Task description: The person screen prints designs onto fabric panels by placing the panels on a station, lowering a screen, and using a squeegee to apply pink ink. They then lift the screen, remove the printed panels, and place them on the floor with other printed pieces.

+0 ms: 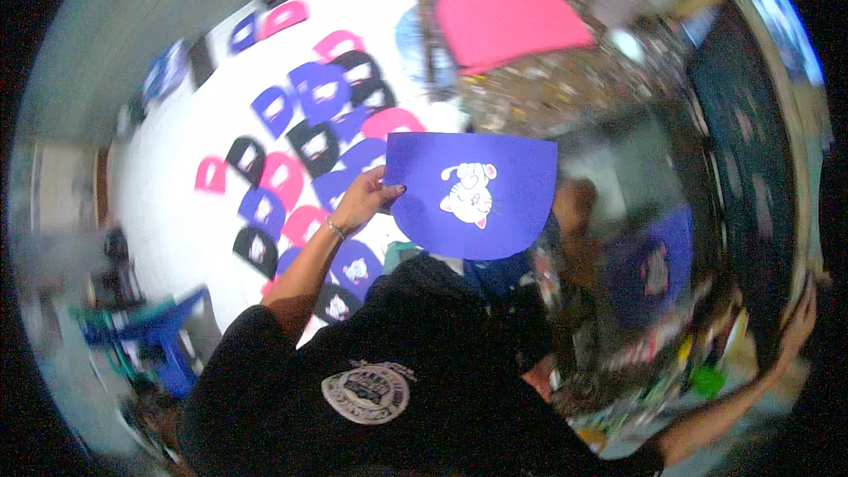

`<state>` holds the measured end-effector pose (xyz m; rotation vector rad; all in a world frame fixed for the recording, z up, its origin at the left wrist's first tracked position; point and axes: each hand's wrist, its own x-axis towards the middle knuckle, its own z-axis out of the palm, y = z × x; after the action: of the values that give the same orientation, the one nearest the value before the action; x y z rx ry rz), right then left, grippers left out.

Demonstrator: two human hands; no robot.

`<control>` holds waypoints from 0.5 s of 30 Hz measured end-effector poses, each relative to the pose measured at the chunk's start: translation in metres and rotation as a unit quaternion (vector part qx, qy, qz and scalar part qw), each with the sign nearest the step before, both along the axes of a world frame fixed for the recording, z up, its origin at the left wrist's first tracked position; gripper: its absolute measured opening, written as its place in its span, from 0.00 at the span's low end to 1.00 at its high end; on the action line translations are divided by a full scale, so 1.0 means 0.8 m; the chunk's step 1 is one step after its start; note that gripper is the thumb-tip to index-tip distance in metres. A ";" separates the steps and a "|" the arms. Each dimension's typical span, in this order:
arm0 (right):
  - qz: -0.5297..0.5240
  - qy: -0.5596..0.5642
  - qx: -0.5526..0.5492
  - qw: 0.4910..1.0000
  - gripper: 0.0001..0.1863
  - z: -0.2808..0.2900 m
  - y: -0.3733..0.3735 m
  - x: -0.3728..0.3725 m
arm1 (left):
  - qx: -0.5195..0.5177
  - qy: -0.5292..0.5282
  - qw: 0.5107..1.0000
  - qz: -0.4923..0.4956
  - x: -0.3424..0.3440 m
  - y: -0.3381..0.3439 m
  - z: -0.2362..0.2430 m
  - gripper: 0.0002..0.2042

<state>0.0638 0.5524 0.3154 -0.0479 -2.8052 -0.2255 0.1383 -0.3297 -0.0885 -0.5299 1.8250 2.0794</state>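
Note:
My left hand (pixel 369 201) pinches the left edge of a purple fabric piece (pixel 424 212), flat along its far edge and rounded at the near one. A white cartoon cat print (pixel 471 194) is at its middle. At the far right, my right hand (pixel 798 318) is at the near end of a tall dark panel with a pale frame (pixel 751 141), its fingers blurred but seemingly gripping the frame. Between the hands, a second purple piece (pixel 662 256) with a pale print lies by the panel, smeared by motion.
On the left, a white table (pixel 168 203) bears several pink, black and purple rounded pieces with cat prints. A larger pink piece (pixel 512 22) lies on the cluttered brown surface (pixel 521 97) beyond. Blue and green items (pixel 159 336) stand at the lower left, mixed clutter (pixel 707 362) at the lower right.

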 end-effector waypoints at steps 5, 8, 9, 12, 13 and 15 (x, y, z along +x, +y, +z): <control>-0.024 -0.003 -0.141 0.990 0.29 0.002 -0.010 -0.026 | 0.017 -0.063 0.965 0.255 0.129 -0.123 -0.134 0.07; -0.110 0.066 -0.118 0.985 0.26 -0.011 -0.176 -0.005 | 0.096 -0.081 0.881 0.456 0.163 -0.149 -0.166 0.07; -0.133 0.092 -0.107 0.981 0.25 -0.015 -0.257 -0.004 | 0.104 -0.080 0.875 0.467 0.169 -0.164 -0.204 0.07; -0.157 0.120 -0.089 0.976 0.24 -0.014 -0.358 -0.003 | 0.185 -0.050 0.785 0.590 0.177 -0.216 -0.362 0.12; -0.157 0.123 -0.083 0.976 0.24 -0.016 -0.341 -0.006 | 0.197 -0.053 0.778 0.595 0.162 -0.217 -0.393 0.12; -0.134 0.133 -0.067 0.980 0.23 -0.026 -0.329 0.007 | -0.547 -0.188 0.785 0.221 0.143 -0.257 -0.437 0.14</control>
<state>0.0693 0.2896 0.2946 -0.4560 -2.5354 -0.0826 0.2529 -0.5353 -0.4379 -1.6268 2.6316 0.7071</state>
